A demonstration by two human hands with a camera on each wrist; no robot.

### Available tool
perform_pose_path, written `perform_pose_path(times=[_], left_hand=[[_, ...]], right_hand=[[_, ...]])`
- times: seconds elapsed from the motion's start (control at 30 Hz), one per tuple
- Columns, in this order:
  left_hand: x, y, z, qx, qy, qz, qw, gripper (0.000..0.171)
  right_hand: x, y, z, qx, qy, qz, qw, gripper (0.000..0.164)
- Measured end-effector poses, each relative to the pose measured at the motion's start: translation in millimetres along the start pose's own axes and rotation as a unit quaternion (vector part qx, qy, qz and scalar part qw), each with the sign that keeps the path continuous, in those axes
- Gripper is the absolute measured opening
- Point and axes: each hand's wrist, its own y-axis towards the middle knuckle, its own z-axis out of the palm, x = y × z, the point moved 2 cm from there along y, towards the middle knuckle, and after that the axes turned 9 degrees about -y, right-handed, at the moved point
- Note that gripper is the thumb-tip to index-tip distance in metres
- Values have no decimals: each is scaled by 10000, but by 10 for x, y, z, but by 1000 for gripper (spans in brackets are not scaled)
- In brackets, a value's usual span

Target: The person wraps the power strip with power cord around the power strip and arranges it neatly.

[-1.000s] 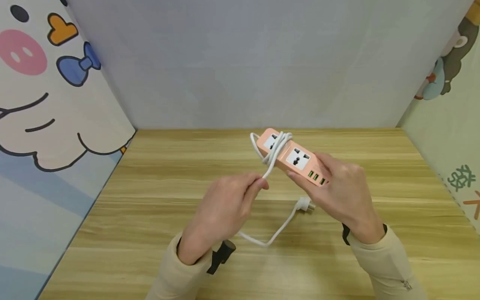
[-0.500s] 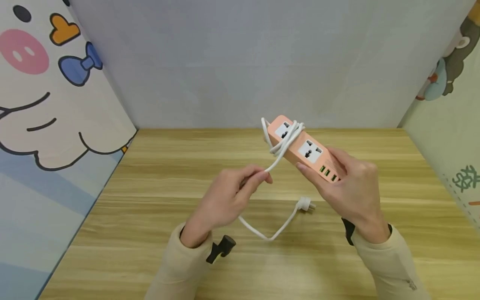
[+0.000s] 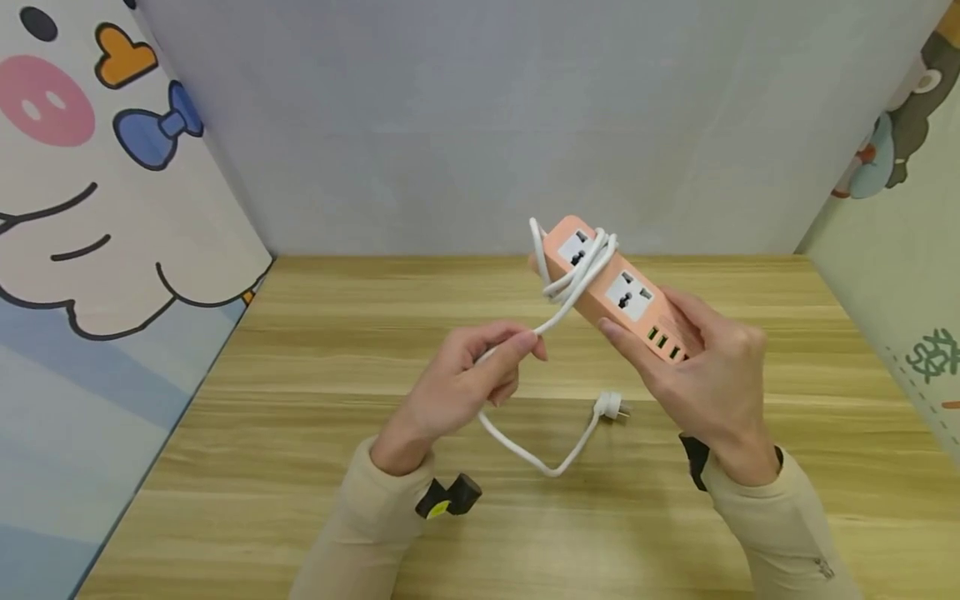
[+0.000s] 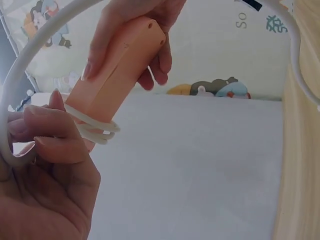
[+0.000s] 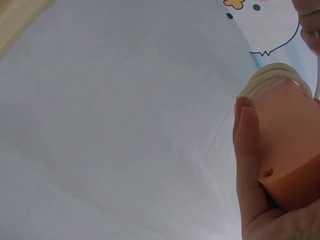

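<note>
A peach-coloured power strip (image 3: 592, 304) with white sockets and a row of USB ports is held tilted above the table by my right hand (image 3: 708, 375), which grips its lower right end. Several turns of white cord (image 3: 558, 312) are wound round the strip's far half. My left hand (image 3: 465, 375) pinches the cord between thumb and fingers, to the left of and below the strip. From this hand the loose cord runs in a bend to a white plug (image 3: 610, 406). In the left wrist view the strip's underside (image 4: 117, 75) shows, with cord loops (image 4: 95, 127) round it.
The wood-grain table (image 3: 300, 467) lies beneath both hands. A plain grey-white panel (image 3: 450, 125) rises behind it, with cartoon-printed panels (image 3: 90, 233) at left and right. A black wrist mount (image 3: 450, 496) juts out beside the left wrist.
The right hand has lifted the power strip up and to the right. The left hand has turned slightly and shifted up, still pinching the cord, with a longer stretch between it and the strip.
</note>
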Motion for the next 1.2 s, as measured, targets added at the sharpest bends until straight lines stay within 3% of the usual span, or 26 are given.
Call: perform_pose_path(times=[0.2,0.43,0.53,0.67,0.8,0.97,1.07,1.2], left_hand=[[42,28,8,-302,-582,-59,9978,25],[183,88,-105,-731,-1373,-202,9876,25],[245,96,-144,-559,-1629,-219,9848,28],[291,89,-169,-223,-1856,20,9824,31],[317,84,-210,17,-1875,149,9822,41],[359,109,-229,221,-1526,-365,9874,46],[384,131,-239,0,-1345,-676,9886,44],[410,145,-271,-605,-1175,-991,9863,47]], right_hand=[[1,2,-5,-162,-38,-81,9998,43],[-57,15,-146,-861,359,205,9954,39],[-80,31,-176,-844,491,357,9946,37],[-96,50,-184,-736,762,624,9924,36],[-88,61,-173,-678,931,723,9907,35],[-50,63,-177,-584,1255,683,9880,33],[-19,53,-179,-435,1290,697,9882,32],[4,36,-171,-109,1193,665,9906,34]])
